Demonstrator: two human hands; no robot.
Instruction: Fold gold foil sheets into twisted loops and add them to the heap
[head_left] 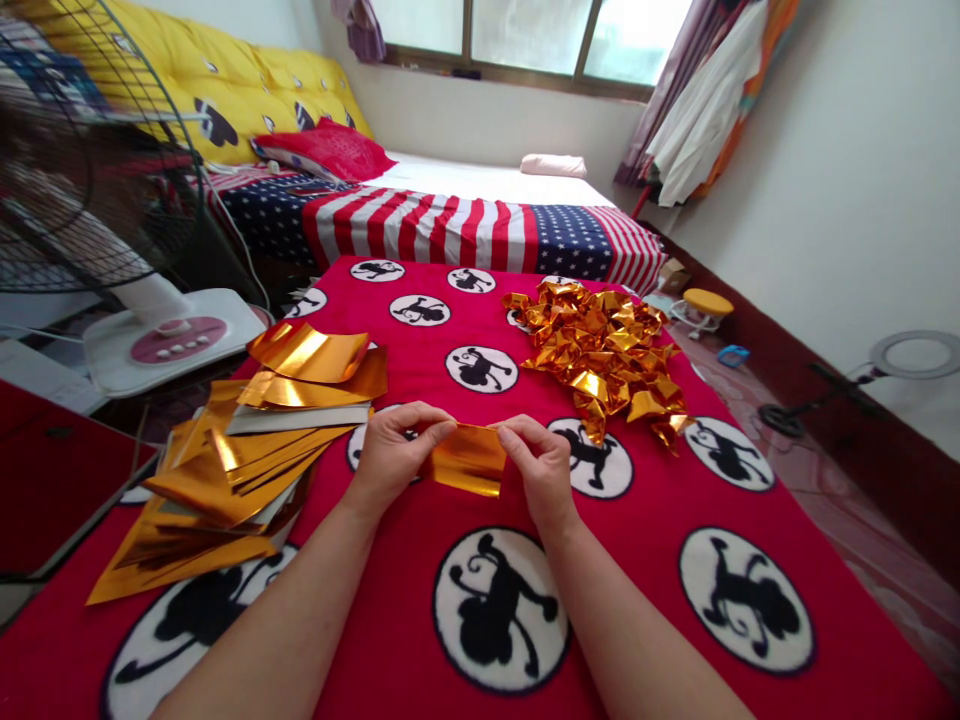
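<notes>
Between my two hands a sheet of gold foil paper (469, 462) is held by its upper corners, just over the red cloth. My left hand (397, 445) pinches its left corner between thumb and fingertips. On the other side, my right hand (540, 462) pinches the right corner the same way. To the left lies a loose stack of gold foil sheets (217, 480), some showing a pale grey back. Beyond my right hand is a heap of folded gold foil pieces (607, 345), crumpled-looking and shiny.
The red cloth with monkey prints (630, 600) covers the table. A fan (176, 335) stands at the left, beside a dark red surface (64, 480). Behind is a bed with a flag-patterned cover (435, 228). A yellow stool (707, 303) and a ring light (915, 355) are at right.
</notes>
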